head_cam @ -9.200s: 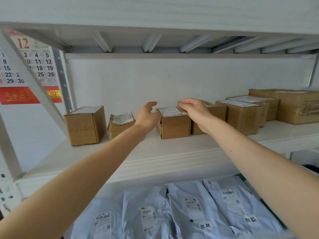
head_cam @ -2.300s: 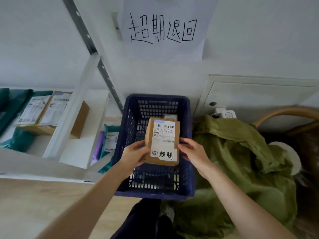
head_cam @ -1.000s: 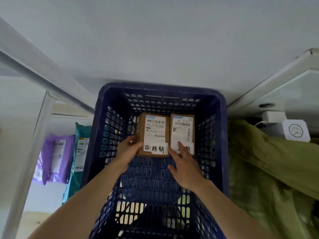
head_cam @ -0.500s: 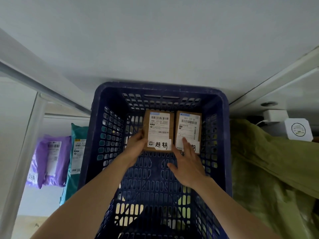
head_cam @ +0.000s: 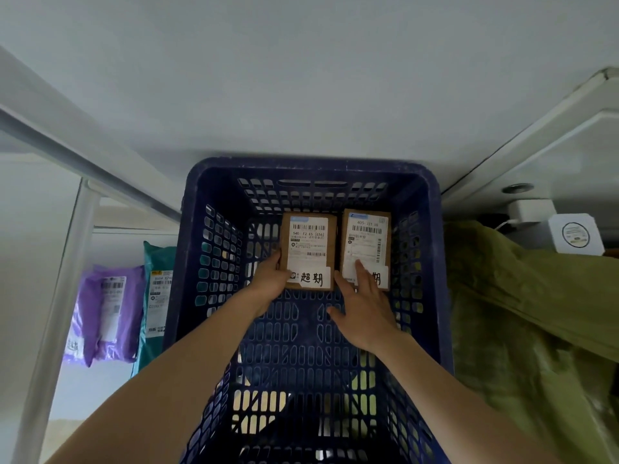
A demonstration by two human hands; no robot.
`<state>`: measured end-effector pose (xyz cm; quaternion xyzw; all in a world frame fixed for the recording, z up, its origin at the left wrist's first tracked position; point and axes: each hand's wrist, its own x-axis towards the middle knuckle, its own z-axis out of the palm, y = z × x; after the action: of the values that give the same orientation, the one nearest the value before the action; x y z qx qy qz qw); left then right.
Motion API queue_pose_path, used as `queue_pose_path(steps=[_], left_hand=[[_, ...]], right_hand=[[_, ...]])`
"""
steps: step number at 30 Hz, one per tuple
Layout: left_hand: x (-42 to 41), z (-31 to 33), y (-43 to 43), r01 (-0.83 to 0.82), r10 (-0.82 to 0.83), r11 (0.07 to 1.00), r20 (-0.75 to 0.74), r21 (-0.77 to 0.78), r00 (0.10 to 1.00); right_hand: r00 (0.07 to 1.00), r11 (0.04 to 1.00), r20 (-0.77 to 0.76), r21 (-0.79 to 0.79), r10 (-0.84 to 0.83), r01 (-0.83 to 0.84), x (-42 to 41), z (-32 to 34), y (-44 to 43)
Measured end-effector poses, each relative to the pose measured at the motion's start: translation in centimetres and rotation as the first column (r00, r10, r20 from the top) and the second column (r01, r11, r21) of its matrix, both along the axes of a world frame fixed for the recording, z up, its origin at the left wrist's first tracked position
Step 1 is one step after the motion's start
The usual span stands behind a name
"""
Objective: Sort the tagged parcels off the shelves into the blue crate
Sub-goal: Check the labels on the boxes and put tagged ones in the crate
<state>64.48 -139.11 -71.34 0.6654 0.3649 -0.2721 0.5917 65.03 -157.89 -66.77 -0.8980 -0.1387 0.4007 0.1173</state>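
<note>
- Parcels: two brown cardboard boxes lie flat, side by side, on the floor of the blue crate (head_cam: 311, 165), at its far end.
- The left box (head_cam: 308, 242) has a white shipping label with barcodes facing up. A white tag with handwritten characters sits at its near edge.
- The right box (head_cam: 366, 236) lies just beside it with a thin dark gap between them. It has its own barcode label and a similar tag, which is partly covered.
- The left hand (head_cam: 271, 279) holds the left box at its near-left corner, with the fingers curled against the left edge.
- The right hand (head_cam: 365, 313) is flat and spread and holds nothing. Its straight fingers (head_cam: 360, 272) rest on the right box's label and tag, and the thumb sticks out to the left.
- Both bare forearms reach into the crate from its near side.
- The crate has slotted walls and a slotted floor, and its far side stands against a white wall.
- To the left of the crate, beyond a white post (head_cam: 57, 313), a purple bag (head_cam: 107, 313) and a teal bag (head_cam: 157, 296) lie on a shelf. Each has a printed label.
- To the right, an olive-green cloth (head_cam: 536, 329) is heaped up against the crate's side.
- Beyond the cloth are a white plug (head_cam: 529, 211) and a small white box with a round sticker (head_cam: 574, 234).
</note>
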Motion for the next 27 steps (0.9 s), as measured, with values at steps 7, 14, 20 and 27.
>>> queue_pose_path(steps=[7,14,20,27], left_hand=[[-1.8,4.4,-1.7,-0.028,0.020,0.996,0.092,0.089,0.996],[-6.8,13.2,-4.4,-0.091,0.062,0.988,0.218,0.125,0.974],[-13.8,21.0,-7.0,-0.206,0.157,0.969,0.307,0.135,0.939],[-22.7,30.6,-9.2,-0.267,0.167,0.946,0.433,0.181,0.886]], right_hand=[[0.999,0.995,0.020,0.088,-0.046,0.044,-0.9,2.3,-0.5],[0.981,0.948,0.087,0.285,-0.172,0.141,-4.5,8.5,-2.2],[0.956,0.896,0.215,0.436,-0.198,0.088,-9.7,16.3,-4.1],[0.948,0.823,0.256,0.567,-0.192,0.014,-16.8,24.9,-5.7]])
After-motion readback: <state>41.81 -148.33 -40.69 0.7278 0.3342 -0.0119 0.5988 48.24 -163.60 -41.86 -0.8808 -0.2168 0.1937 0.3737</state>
